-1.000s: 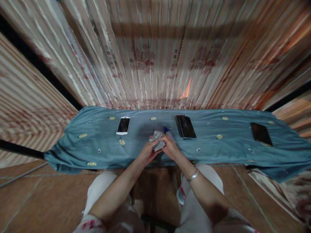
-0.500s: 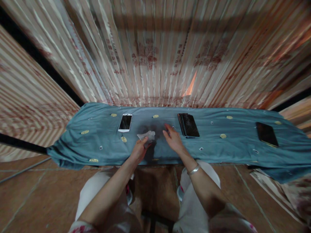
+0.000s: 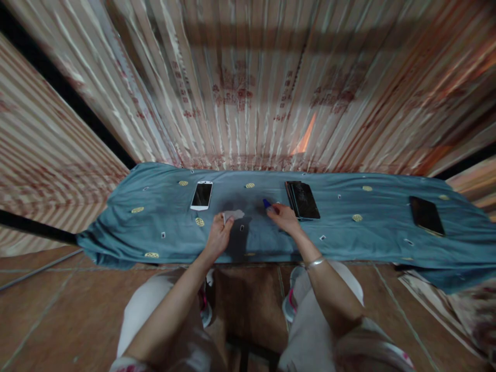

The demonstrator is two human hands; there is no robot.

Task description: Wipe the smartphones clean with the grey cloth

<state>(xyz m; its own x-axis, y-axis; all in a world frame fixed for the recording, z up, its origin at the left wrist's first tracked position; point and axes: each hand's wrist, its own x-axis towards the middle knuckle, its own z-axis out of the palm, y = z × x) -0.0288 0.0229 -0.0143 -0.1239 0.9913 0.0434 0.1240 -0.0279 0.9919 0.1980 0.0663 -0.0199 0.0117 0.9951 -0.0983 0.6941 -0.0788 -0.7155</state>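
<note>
My left hand pinches a small grey cloth that lies on the blue table cover. My right hand rests on the cover with its fingers around a small blue-capped bottle. A white phone lies just beyond and left of the cloth. A stack of dark phones sits immediately right of my right hand.
Another dark phone lies far right on the cover. A striped, printed curtain hangs behind the table. My knees and a tiled floor are below the table's near edge.
My hands have separated: the left carried the cloth leftward and laid it down on the cover, while the right moved right and forward onto the blue-capped bottle.
</note>
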